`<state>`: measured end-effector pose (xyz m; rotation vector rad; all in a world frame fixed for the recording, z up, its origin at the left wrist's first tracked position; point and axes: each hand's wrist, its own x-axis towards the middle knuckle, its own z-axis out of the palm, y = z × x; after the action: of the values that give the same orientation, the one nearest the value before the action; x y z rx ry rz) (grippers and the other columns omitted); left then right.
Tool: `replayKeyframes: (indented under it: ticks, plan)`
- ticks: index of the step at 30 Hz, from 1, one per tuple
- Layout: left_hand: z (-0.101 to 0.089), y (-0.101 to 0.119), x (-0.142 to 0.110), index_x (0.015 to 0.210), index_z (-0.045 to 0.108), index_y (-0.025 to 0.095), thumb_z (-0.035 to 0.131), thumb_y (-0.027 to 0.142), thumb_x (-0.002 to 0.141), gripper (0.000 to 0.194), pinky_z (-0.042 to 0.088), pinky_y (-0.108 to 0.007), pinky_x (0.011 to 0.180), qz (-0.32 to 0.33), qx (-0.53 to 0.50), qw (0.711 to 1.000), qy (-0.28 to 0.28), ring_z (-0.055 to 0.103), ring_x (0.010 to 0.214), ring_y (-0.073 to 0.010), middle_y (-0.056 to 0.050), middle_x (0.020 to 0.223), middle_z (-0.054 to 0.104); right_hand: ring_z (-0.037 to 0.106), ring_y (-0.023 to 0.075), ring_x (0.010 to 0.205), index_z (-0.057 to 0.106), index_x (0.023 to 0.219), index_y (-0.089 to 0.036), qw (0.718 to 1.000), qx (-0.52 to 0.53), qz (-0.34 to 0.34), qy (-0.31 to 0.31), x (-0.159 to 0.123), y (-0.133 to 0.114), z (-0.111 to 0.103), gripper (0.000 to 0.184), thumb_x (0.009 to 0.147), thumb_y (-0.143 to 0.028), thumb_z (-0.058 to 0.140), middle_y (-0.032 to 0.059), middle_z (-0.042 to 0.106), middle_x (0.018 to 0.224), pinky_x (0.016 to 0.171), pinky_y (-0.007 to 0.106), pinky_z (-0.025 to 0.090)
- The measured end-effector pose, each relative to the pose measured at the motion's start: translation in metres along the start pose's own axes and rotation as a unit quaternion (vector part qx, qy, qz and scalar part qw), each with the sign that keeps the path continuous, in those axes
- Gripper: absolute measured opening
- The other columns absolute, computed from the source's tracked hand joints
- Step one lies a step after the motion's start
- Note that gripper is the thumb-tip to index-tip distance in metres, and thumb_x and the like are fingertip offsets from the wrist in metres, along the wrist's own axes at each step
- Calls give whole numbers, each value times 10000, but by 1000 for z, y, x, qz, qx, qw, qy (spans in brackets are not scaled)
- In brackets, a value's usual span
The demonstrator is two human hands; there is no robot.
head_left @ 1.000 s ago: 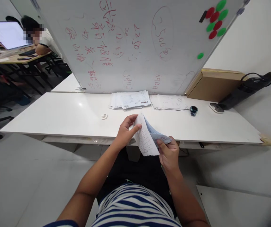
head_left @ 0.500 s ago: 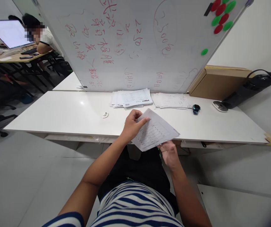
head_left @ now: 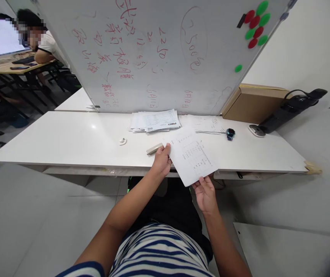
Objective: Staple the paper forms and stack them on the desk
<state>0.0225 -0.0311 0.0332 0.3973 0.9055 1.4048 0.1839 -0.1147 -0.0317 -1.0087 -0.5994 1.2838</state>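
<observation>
Both hands grip a white printed paper [head_left: 192, 157], tilted over the front edge of the desk. At its left edge, my left hand [head_left: 162, 158] pinches it with the thumb on top. My right hand [head_left: 204, 192] is closed on the lower right edge, thumb above and fingers beneath. Just beyond my left hand lies a grey stapler-like object [head_left: 154, 149], partly hidden. Behind the paper are a stack of printed sheets [head_left: 160, 120] and a second stack [head_left: 208, 124], which the held paper partly covers.
A whiteboard [head_left: 165, 77] with red writing stands along the back of the white desk [head_left: 52, 134]. On the right are a watch [head_left: 230, 134], a mouse [head_left: 256, 130], a black bottle [head_left: 293, 109] and a cardboard box [head_left: 251, 104]. A small white object [head_left: 122, 141] lies left. Another person [head_left: 46, 44] sits far left.
The paper has turned over and swung to another angle, a different printed side showing. My left hand has shifted down along its edge. The grey object beside it has come into view.
</observation>
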Motion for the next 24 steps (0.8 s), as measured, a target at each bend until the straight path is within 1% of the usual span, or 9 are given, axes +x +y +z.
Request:
replayKeyframes:
  ticks: [5,7,10,12,15,17,19,21,24]
  plan:
    - [-8,12,3,840,459,199,751,428,738,385,476,-245,624,34,131,991,-1,576,639,-99,27,735,603,616,239,1073,602,1204,-197,1000,-12,2,9,-1,13,6,484,815,-484,636,116,643,1221,887,421,513]
    - [-8,32,3,799,449,196,767,432,709,406,451,-243,591,55,207,974,-78,569,606,-107,34,666,585,612,252,1075,579,1229,-185,998,-40,-28,47,3,14,0,518,824,-506,610,131,630,1229,882,445,508]
    - [-3,67,0,803,494,195,769,416,700,368,419,-246,560,52,330,919,-208,576,586,-132,31,612,582,540,255,1196,483,1336,-215,970,-122,-182,106,9,3,-8,623,787,-441,676,139,533,1357,977,465,446]
    - [3,83,-3,817,530,200,763,398,708,325,390,-239,532,46,411,869,-273,562,557,-131,31,597,581,478,261,1273,403,1403,-245,950,-163,-256,68,11,-11,-7,745,749,-405,723,145,444,1445,1012,464,421]
    - [11,93,-7,835,567,208,737,388,735,267,373,-239,511,41,496,797,-343,557,548,-135,17,627,616,513,275,1239,416,1406,-241,958,-209,-190,-47,8,-28,4,776,723,-399,749,154,483,1416,951,437,478]
    - [16,93,-11,860,590,214,700,390,769,227,406,-253,540,62,517,773,-363,587,600,-150,-3,700,659,606,271,1095,517,1326,-212,961,-244,-121,-54,4,-33,12,682,718,-410,753,143,606,1266,858,411,528]
    - [21,90,-17,892,617,223,643,398,818,192,466,-290,643,126,531,758,-357,628,728,-182,-25,815,691,657,254,914,630,1162,-178,951,-274,-139,32,-1,-34,19,521,719,-425,753,111,689,1049,780,402,545]
    - [25,87,-26,966,638,235,599,403,856,204,484,-364,831,232,544,733,-336,631,939,-229,-50,988,697,662,247,819,675,1000,-169,916,-270,-250,158,-6,-37,20,370,735,-417,746,86,699,908,769,427,543]
    - [28,81,-35,1154,599,248,577,401,884,311,350,-444,1073,376,551,681,-302,501,1237,-269,-72,1277,603,653,298,973,677,947,-201,807,-260,-455,274,-14,-48,15,240,797,-389,695,104,697,981,895,515,499]
